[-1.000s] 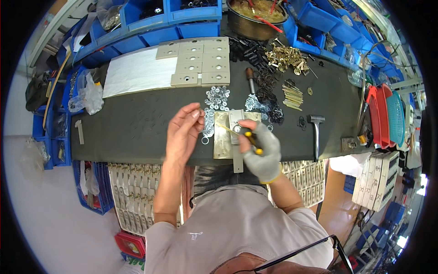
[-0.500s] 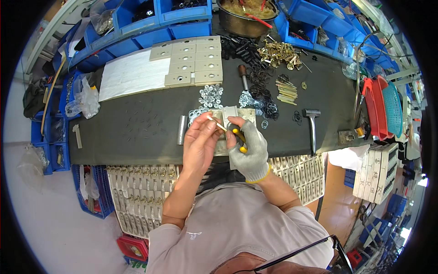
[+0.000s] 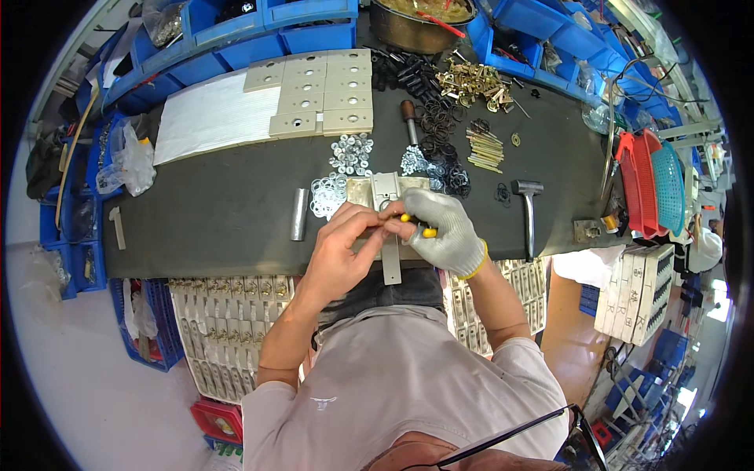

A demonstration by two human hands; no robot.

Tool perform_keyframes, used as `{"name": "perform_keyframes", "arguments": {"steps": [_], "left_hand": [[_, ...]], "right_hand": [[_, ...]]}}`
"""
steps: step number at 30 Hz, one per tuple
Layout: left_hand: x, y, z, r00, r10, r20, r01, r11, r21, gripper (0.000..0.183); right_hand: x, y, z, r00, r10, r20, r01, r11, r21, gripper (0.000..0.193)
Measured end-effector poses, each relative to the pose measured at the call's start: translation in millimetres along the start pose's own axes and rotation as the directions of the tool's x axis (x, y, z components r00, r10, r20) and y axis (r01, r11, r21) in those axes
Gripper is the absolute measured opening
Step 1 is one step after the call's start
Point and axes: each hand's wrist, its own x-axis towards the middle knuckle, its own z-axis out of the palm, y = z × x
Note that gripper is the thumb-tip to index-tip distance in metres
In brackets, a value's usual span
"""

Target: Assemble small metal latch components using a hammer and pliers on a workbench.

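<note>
My bare left hand [image 3: 345, 243] is closed, its fingertips pinched together over a long beige plate [image 3: 391, 263]. Whatever sits between those fingertips is hidden. My right hand [image 3: 446, 231], in a pale work glove with bare thumb and fingertips, is wrapped round yellow-handled pliers [image 3: 430, 233]; the jaws are out of sight. Both hands' fingertips meet over the plate, whose near end overhangs the table edge. Under its far part lies a metal block [image 3: 360, 191]. Left of the hands stands a metal cylinder [image 3: 299, 214], close to a pile of shiny rings [image 3: 328, 195].
A hammer [image 3: 528, 216] lies right of my hands. Beyond are small silver parts [image 3: 351, 154], black rings [image 3: 445, 141], brass-coloured pins [image 3: 485, 150], brass-coloured fittings [image 3: 475, 82] and a wooden-handled tool [image 3: 408, 118]. Beige plates [image 3: 345, 93] rest back left; blue bins [image 3: 318, 38] line the back.
My left fingers have come down to the plate; the thin pale rod they pinched is now hidden. The right hand still grips the pliers, tilted differently. The whole view has shifted slightly.
</note>
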Motion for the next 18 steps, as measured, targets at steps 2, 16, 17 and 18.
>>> {"name": "perform_keyframes", "arguments": {"steps": [2,16,17,18], "left_hand": [[2.4,-4.1,0.3,0.989,0.148,0.026,-0.150,0.986,0.076,0.016],[-0.6,-43.4,17.4,0.914,-0.381,0.140,0.399,0.778,-0.486,0.083],[0.3,-49.3,21.8,0.914,-0.371,0.164,0.403,0.778,-0.482,0.087],[3.1,-52.6,24.5,0.913,-0.360,0.191,0.407,0.777,-0.479,0.090]], "right_hand": [[-3.7,1.9,0.1,0.999,-0.033,0.033,0.033,0.999,0.001,0.012],[4.2,28.4,-7.2,0.992,0.084,0.091,-0.072,0.990,-0.121,0.010],[4.9,27.8,-7.3,0.988,0.107,0.110,-0.088,0.982,-0.166,0.010],[5.0,27.8,-8.3,0.983,0.135,0.124,-0.106,0.971,-0.213,0.010]]}}
